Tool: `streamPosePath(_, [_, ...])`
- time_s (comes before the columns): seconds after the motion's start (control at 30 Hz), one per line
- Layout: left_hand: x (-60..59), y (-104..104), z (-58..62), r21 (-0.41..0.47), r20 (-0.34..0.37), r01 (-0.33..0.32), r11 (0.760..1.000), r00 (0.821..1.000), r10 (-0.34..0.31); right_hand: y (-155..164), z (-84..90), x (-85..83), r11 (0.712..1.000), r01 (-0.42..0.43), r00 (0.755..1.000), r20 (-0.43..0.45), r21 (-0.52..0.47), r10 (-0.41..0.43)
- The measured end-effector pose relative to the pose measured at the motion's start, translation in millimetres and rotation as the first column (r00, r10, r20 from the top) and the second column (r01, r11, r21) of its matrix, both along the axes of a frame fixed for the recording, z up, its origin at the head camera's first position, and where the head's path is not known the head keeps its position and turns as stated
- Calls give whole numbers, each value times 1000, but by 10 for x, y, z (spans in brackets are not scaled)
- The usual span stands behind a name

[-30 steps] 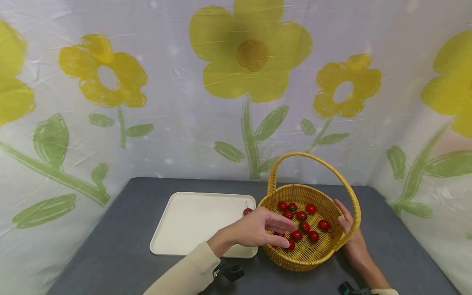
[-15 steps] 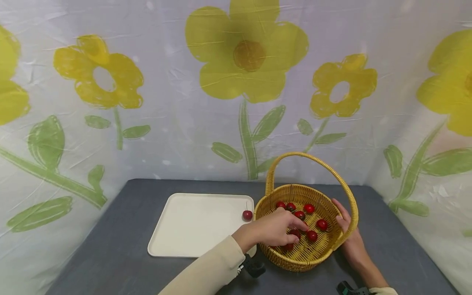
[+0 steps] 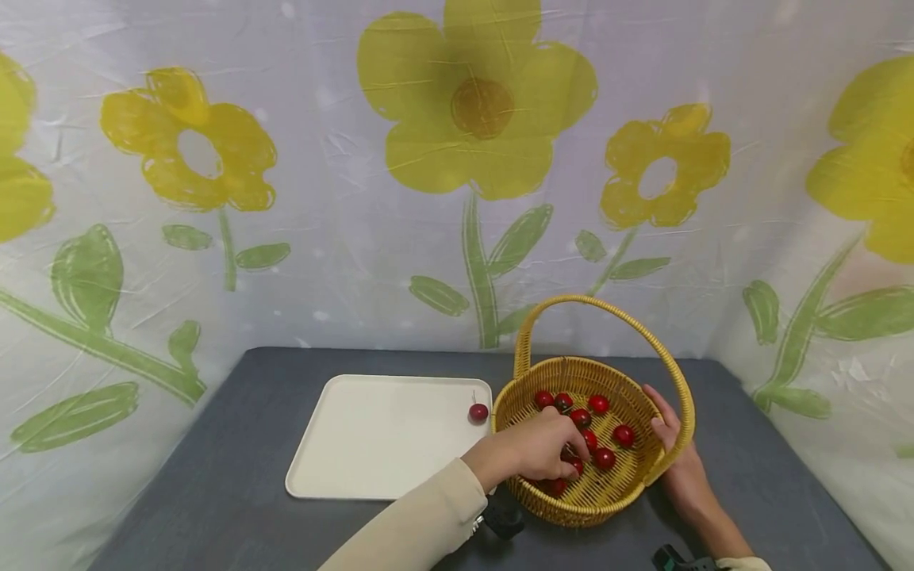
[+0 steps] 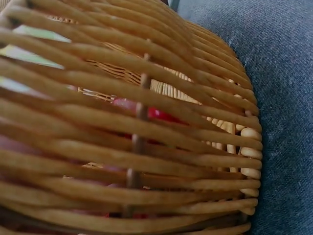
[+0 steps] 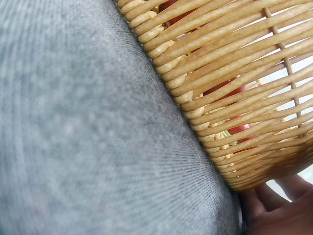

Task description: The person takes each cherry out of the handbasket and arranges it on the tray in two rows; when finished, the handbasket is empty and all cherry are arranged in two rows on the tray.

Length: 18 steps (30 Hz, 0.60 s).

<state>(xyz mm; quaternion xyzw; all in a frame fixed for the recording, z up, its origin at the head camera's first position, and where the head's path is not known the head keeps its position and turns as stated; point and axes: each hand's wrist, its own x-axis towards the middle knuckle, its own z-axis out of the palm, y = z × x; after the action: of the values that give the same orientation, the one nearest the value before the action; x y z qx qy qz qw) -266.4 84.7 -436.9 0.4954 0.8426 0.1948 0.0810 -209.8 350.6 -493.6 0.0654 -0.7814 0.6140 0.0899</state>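
Note:
A yellow wicker basket (image 3: 508, 404) with a tall arched handle stands tilted a little toward me, with several red cherries (image 3: 604, 458) inside. My left hand (image 3: 531, 448) reaches over its left rim, and thumb and forefinger pinch a cherry (image 3: 577, 466) at the bottom. The other left fingers are mostly hidden. On the basket's right side my right hand (image 3: 677, 456) grips the rim, thumb over the edge and under the handle. The left wrist view shows the basket's weave (image 4: 195, 161) close up; in the right wrist view, fingers (image 5: 274, 198) touch the basket's outer wall.
Left of the basket, a cream rectangular tray (image 3: 378, 436) lies on the dark grey table (image 3: 236, 476). One cherry (image 3: 478, 412) with an upright stem rests near the tray's right edge. A flower-printed curtain (image 3: 321, 262) hangs behind the table.
My left hand has moved from above the basket's left rim down into it, and its fingers have closed on a cherry. The right hand keeps its grip on the basket.

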Motion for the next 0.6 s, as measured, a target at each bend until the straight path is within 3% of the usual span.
streamPosePath(0.2, [8,-30,3,7,58,21,1000,998,-22,-4,2,-1,1000,-2,1000,10,7,2])
streamPosePath(0.6, [21,15,20,-43,64,85,995,995,-82,5,3,-1,1000,5,1000,-1,17,-5])
